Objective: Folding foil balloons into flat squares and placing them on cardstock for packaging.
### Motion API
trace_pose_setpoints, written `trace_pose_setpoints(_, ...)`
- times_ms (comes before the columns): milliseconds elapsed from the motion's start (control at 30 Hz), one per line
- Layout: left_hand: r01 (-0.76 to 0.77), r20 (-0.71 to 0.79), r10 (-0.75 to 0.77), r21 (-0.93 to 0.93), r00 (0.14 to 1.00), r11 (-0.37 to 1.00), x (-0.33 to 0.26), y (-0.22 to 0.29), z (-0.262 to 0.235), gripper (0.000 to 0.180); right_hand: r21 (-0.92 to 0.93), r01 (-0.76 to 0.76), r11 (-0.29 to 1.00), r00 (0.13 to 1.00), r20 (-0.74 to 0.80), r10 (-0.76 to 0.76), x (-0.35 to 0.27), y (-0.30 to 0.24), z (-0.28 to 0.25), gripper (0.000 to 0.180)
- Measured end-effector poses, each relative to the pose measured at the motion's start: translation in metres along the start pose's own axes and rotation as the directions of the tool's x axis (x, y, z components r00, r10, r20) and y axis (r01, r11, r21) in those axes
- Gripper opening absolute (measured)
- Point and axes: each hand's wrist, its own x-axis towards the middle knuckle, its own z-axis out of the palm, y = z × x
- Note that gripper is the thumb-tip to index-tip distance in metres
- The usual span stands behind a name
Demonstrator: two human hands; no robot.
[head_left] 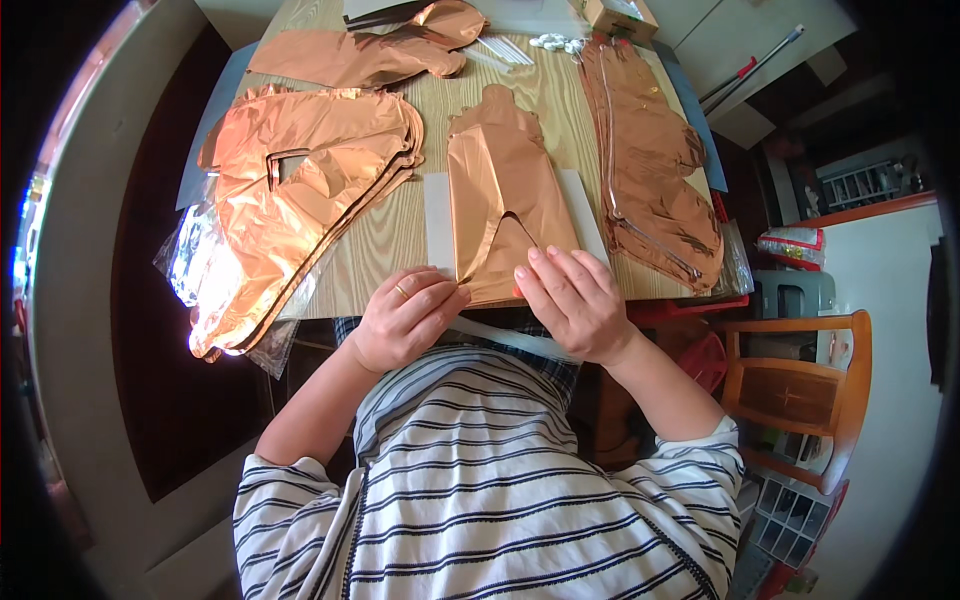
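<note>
A flat rose-gold foil balloon (500, 185) lies on a white sheet (437, 215) at the near edge of the wooden table (390, 235). My left hand (405, 318) pinches the balloon's near left corner between thumb and fingers. My right hand (572, 300) rests with fingers spread on the balloon's near right part, pressing it down. A clear plastic strip (510, 340) hangs below the table edge between my hands.
A stack of the same foil balloons (300, 190) lies to the left, overhanging the edge on clear wrapping (190, 255). More foil balloons lie at the right (655, 170) and the far side (370, 50). A cardboard box (620, 15) sits at the back; a wooden chair (805, 390) stands to the right.
</note>
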Motion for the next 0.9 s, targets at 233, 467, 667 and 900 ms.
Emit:
trace_pose_setpoints(233,-0.008,-0.002,0.008,0.03,1.0,1.0,-0.006,0.002,0.003,0.032,0.035,0.003,0.999,1.0,0.017,-0.004,-0.007,0.002,0.004,0.029)
trace_pose_setpoints(467,0.004,-0.005,-0.004,0.028,1.0,1.0,-0.008,0.002,0.005,0.032,0.007,-0.006,1.0,0.999,0.05,0.006,-0.011,0.003,0.01,0.033)
trace_pose_setpoints(667,-0.003,-0.005,0.003,0.004,1.0,1.0,-0.013,0.002,0.005,0.033,0.033,0.008,0.999,1.0,-0.016,-0.008,-0.005,-0.003,0.0,0.029)
trace_pose_setpoints(900,-0.036,-0.01,0.036,-0.045,0.999,0.998,-0.002,0.009,0.002,0.032,0.063,0.088,0.994,0.995,-0.054,-0.085,0.003,-0.021,0.005,0.026)
